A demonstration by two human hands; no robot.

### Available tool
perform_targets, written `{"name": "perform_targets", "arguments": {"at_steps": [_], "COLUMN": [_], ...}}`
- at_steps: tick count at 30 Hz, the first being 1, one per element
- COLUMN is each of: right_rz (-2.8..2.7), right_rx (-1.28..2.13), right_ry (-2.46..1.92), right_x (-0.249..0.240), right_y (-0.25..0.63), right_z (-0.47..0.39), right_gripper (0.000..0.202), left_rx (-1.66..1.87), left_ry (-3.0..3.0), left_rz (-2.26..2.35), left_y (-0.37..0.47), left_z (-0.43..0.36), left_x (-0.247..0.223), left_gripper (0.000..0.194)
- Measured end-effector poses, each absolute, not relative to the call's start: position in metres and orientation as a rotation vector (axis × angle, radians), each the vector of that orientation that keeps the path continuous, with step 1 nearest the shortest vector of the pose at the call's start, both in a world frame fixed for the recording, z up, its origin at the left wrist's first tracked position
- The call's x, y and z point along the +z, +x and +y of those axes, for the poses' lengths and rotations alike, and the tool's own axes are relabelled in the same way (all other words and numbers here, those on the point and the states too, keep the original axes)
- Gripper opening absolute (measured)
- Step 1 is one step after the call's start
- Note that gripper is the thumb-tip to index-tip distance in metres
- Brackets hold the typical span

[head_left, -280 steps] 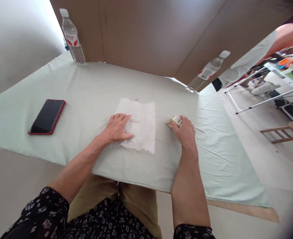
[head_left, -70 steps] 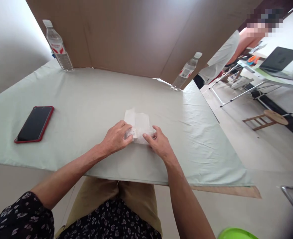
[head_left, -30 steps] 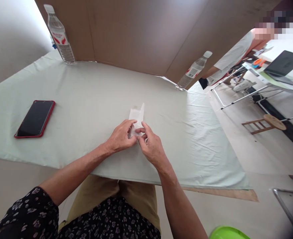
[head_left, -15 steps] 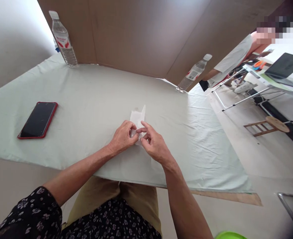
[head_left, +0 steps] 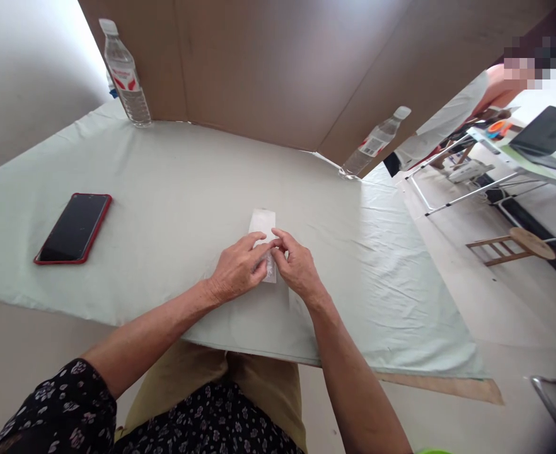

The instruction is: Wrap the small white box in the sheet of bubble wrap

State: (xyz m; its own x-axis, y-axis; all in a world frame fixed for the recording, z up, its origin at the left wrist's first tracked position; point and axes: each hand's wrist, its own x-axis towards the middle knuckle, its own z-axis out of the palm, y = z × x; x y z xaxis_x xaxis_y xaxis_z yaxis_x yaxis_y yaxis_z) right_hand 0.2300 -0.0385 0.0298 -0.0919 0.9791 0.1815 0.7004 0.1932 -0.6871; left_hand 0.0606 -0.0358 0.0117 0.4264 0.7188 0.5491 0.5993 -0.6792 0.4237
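A narrow strip of thin white paper or film [head_left: 263, 220] lies on the pale green cloth, its upper part flat and its lower part showing between my hands. Over its left side is my left hand [head_left: 240, 266], fingers bent, the index fingertip meeting the fingers of the other hand. My right hand [head_left: 295, 265] is at the strip's right edge, thumb and fingers curled together. Both hands are closed over the strip's middle; whatever sits between the fingertips is too small to make out.
A red-cased phone [head_left: 74, 228] lies at the left of the cloth-covered table [head_left: 188, 183]. Two water bottles [head_left: 129, 82] [head_left: 377, 142] stand against a brown cardboard screen [head_left: 259, 69]. At right are a person's sleeve [head_left: 452, 107], a laptop [head_left: 548, 133] and a wooden stool [head_left: 526, 244].
The strip's raised upper right corner now lies flat. My left index finger has stretched across to the right fingertips, and more of the strip's lower end shows. The view has shifted slightly.
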Motion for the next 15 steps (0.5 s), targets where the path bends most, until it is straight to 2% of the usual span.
{"name": "perform_targets", "arguments": {"at_steps": [5,11,13,15], "right_rz": [-1.622,-1.365,-1.373,-1.417], "right_rx": [0.648,1.049,1.099,1.081], "right_ry": [-1.621,-1.719,-1.672,-1.625], "right_x": [0.028,0.023,0.02,0.016], "right_y": [0.238,0.242,0.239,0.234], "right_z": [-0.032,-0.002,0.008,0.016], "right_gripper": [0.041,0.069,0.067,0.053], "left_rx": [1.073,1.08,1.089,1.091], "left_ry": [2.503,2.486,2.483,2.479], "left_rz": [1.156,1.145,1.133,1.116], "left_y": [0.059,0.059,0.059,0.059], "left_z": [-0.032,-0.032,-0.033,-0.033], "left_x": [0.007,0.006,0.006,0.007], "left_gripper": [0.019,0.02,0.019,0.019]}}
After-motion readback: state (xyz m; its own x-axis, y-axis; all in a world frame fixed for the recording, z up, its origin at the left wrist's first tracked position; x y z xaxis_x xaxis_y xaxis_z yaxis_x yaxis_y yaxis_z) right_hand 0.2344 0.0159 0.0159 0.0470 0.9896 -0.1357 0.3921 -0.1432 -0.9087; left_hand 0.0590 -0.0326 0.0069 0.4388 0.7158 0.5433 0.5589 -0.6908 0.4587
